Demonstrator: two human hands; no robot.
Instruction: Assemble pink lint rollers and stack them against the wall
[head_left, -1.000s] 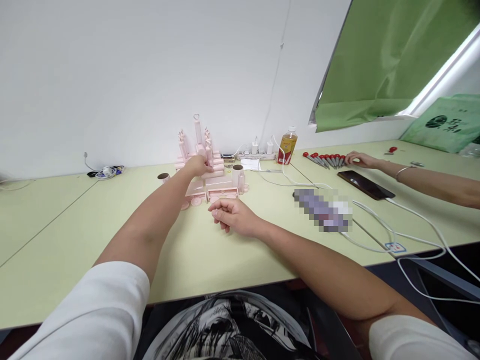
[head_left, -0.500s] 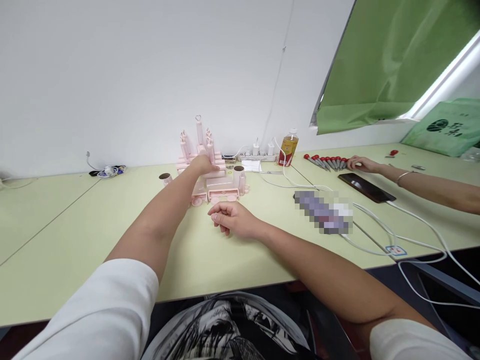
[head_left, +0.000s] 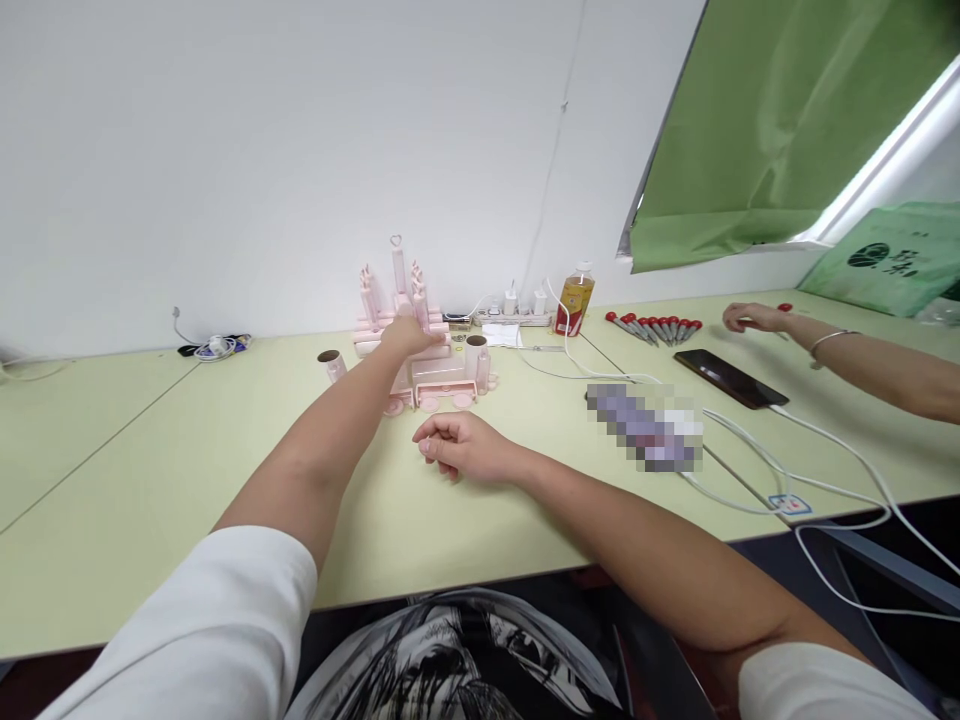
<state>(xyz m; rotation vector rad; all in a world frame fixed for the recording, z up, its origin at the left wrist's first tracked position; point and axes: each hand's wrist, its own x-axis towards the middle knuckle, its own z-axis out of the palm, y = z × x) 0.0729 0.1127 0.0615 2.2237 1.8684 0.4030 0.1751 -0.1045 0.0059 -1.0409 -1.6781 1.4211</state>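
My left hand [head_left: 406,337] reaches to the back of the table and grips a pink tube [head_left: 375,346] lying in a stack of similar ones; its thumb shows, while most fingers are hidden. Thin upright pink tubes [head_left: 367,303] with shaped tops rise behind it, the tallest one [head_left: 398,268] topped with a heart ring. In front are pink wheeled pieces like little carts [head_left: 446,389], partly behind my left arm. My right hand [head_left: 461,447] rests on the table just in front of them, fingers loosely curled and apart, nothing in it.
Wide tubes with brown insides [head_left: 477,358] stand either side. A power strip [head_left: 517,319] and drink bottle [head_left: 574,300] are near the wall. Rightward lie red-ended tools [head_left: 660,329], a black phone [head_left: 729,378], white cables [head_left: 825,445] and another person's hand [head_left: 754,318].
My left hand has shifted only slightly at the stack, and my right hand stays put. The other person's hand has moved right, away from the red-ended tools.
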